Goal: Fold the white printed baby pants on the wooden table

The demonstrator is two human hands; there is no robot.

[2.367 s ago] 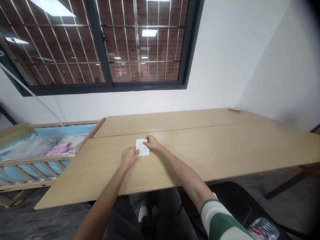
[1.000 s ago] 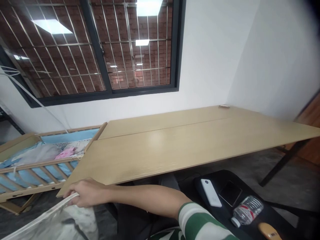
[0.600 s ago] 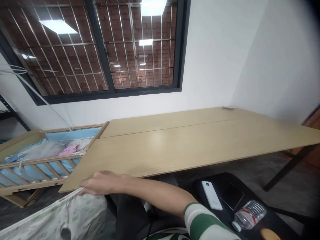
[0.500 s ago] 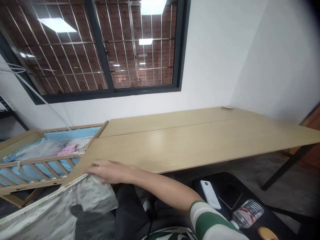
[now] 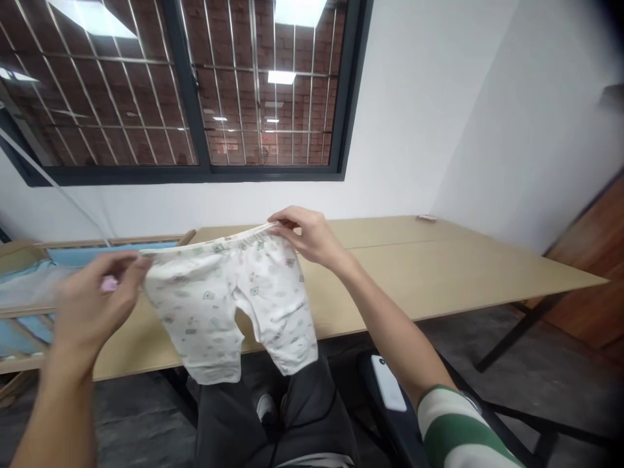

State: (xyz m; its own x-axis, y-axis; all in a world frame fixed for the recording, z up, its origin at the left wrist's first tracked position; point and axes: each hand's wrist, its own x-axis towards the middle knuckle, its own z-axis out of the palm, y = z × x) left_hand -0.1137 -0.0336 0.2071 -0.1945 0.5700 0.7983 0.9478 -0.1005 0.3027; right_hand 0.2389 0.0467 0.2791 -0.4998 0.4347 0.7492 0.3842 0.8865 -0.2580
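A pair of small white baby trousers point(image 5: 229, 302) with a faint printed pattern hangs in the air in front of the wooden table point(image 5: 439, 266). My left hand point(image 5: 92, 299) pinches the left end of the waistband, fingers closed. My right hand point(image 5: 305, 234) grips the right end of the waistband, also closed. The waistband is stretched between the two hands and both legs dangle down over my lap.
A wooden baby cot point(image 5: 29, 279) with blue lining stands at the left against the table's end. A white phone point(image 5: 387, 383) lies on a black chair at my right. A small object point(image 5: 426, 218) sits at the table's far corner. A barred window point(image 5: 185, 84) fills the wall ahead.
My right hand lifted the trousers from low at the left up over the table. My left hand came into view and took the other end of the waistband, spreading it.
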